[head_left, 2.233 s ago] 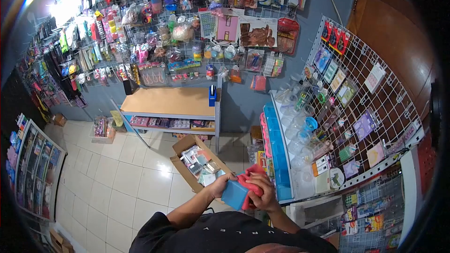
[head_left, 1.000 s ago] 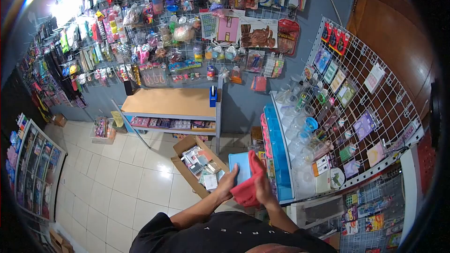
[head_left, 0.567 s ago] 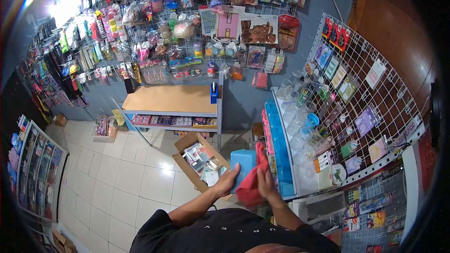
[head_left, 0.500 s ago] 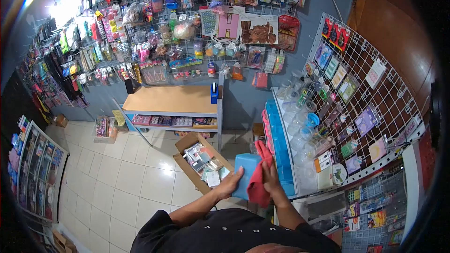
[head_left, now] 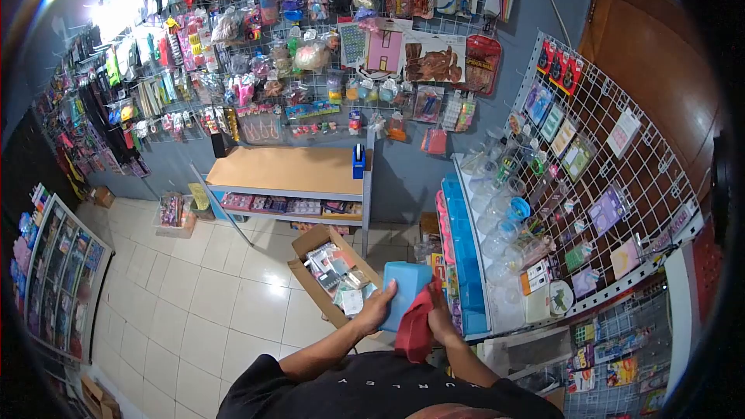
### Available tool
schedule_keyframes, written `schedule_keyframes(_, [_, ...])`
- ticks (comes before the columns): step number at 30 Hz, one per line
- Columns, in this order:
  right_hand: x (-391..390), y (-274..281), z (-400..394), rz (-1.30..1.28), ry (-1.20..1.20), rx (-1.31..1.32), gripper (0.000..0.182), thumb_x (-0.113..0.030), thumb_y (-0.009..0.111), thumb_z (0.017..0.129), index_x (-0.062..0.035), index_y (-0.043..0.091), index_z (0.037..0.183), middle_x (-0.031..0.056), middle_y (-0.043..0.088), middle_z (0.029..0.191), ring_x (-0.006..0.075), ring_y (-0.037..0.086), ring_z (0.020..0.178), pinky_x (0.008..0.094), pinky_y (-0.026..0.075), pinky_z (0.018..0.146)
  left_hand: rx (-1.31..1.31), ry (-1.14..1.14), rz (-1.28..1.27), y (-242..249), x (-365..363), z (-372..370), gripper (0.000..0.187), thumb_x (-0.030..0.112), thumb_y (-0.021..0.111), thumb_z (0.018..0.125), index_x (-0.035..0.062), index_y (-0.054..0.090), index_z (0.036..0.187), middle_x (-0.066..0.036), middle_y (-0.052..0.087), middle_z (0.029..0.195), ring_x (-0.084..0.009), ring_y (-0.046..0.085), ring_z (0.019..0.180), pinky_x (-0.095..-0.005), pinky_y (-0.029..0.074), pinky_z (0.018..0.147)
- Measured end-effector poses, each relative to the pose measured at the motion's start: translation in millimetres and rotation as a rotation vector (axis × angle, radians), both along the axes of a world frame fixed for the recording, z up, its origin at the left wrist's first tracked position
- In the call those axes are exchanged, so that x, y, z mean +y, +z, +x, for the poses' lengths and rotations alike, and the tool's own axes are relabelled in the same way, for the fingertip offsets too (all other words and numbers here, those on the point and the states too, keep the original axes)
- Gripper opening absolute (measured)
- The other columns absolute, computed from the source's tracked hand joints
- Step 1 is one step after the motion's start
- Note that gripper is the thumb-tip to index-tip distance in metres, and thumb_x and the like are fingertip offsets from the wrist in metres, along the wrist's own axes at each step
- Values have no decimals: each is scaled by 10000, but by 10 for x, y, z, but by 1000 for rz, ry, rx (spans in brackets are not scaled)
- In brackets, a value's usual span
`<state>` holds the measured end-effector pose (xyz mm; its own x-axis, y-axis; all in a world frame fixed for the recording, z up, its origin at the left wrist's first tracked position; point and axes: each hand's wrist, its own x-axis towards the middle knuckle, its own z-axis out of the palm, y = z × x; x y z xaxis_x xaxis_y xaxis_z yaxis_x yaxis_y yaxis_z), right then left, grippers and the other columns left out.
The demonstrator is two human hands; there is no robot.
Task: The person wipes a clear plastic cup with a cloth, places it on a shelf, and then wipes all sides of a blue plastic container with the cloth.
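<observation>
Along the far left of your view, a low display rack (head_left: 66, 264) with packets behind its clear front leans at an angle on the pale tiled floor (head_left: 209, 310). Next comes a metal-framed table with a light wooden top (head_left: 279, 171); a blue tape dispenser (head_left: 358, 163) stands upright at its right end. In front of it, an open brown cardboard carton (head_left: 319, 300) full of small packaged goods sits on the floor. Your left hand (head_left: 375, 309) is closed on the left side of a light-blue, box-shaped container (head_left: 402, 287), thumb across its face. The container is in the air beside the carton, between your hands. Your right hand (head_left: 441, 320) holds a red cloth (head_left: 417, 330) against its right side; the cloth hangs below. Farther right are blue plastic trays (head_left: 463, 264), clear round jars (head_left: 497, 240) and a white wire grid panel hung with packets (head_left: 609, 213).
</observation>
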<state>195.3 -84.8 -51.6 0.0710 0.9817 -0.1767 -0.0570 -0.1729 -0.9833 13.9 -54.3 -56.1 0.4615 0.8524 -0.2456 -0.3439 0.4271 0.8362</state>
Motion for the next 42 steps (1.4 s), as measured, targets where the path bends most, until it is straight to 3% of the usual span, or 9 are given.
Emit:
schedule_keyframes(2, [246, -290, 187, -102, -31, 368, 686, -630, 477, 943, -103, 445, 1381, 100, 573, 1246, 218, 580, 1096, 382, 454, 984, 103, -125, -78, 109, -2, -6, 685, 617, 487, 948, -19, 585, 1183, -110, 666, 1048, -178, 657, 882, -335, 533, 810])
schedule_keyframes(8, [481, 265, 379, 190, 58, -466, 428, -406, 487, 996, -24, 645, 1107, 161, 666, 1065, 324, 633, 964, 364, 470, 864, 180, -176, -172, 156, 38, 72, 682, 619, 504, 938, -9, 601, 1188, -111, 670, 1067, -192, 666, 862, -337, 544, 803])
schedule_keyframes(11, [398, 479, 320, 361, 90, -444, 304, -271, 535, 967, -10, 648, 1071, 199, 657, 1055, 375, 630, 960, 385, 475, 859, 196, -82, -210, 186, 61, 96, 675, 608, 499, 946, -6, 594, 1209, -119, 661, 1111, -196, 664, 908, -350, 541, 819])
schedule_keyframes(20, [81, 844, -180, 916, 56, -910, 304, -201, 719, 780, -117, 709, 1072, 161, 570, 1303, 417, 462, 1279, 499, 367, 1074, 142, 56, 69, 32, 170, 41, 744, 645, 465, 943, -34, 575, 1228, -135, 649, 1155, -189, 634, 997, -360, 520, 877])
schedule_keyframes(24, [-100, 609, -269, 914, 309, -854, 327, -234, 749, 765, -167, 729, 1084, 123, 562, 1337, 440, 347, 1379, 540, 290, 1137, -169, 295, -286, 357, 310, -30, 734, 636, 423, 958, -33, 539, 1236, -162, 639, 1151, -258, 647, 1008, -402, 522, 918])
schedule_keyframes(33, [-217, 96, -254, 616, -2, -259, 371, -115, 549, 955, -27, 547, 1316, 194, 428, 1473, 346, 380, 1384, 448, 271, 1150, 154, 371, -23, 371, 428, 58, 670, 582, 395, 1001, -37, 581, 1178, -138, 632, 1108, -213, 602, 1005, -378, 485, 909])
schedule_keyframes(36, [-88, -268, -205, 256, -238, 35, 454, -335, 411, 1049, 4, 502, 1337, 125, 564, 1304, 195, 497, 1235, 336, 373, 1060, 367, 292, 60, 335, 328, 225, 620, 551, 393, 1017, -19, 628, 1081, -85, 623, 1008, -153, 559, 877, -332, 473, 802])
schedule_keyframes(41, [-197, -865, 164, 58, -284, 960, 511, -427, 438, 1026, -83, 440, 1405, 49, 502, 1371, 173, 448, 1270, 350, 388, 1067, 497, -239, 186, 280, 239, 459, 548, 502, 393, 1035, 9, 630, 1084, -29, 619, 955, -102, 549, 820, -278, 471, 756])
schedule_keyframes(42, [-333, -1068, 257, 112, -246, 658, 521, -432, 455, 1018, -86, 440, 1408, 62, 508, 1375, 186, 464, 1267, 367, 395, 1072, 319, -350, 154, 240, 220, 536, 522, 469, 390, 1045, 11, 629, 1122, -26, 635, 1008, -103, 572, 888, -285, 479, 814])
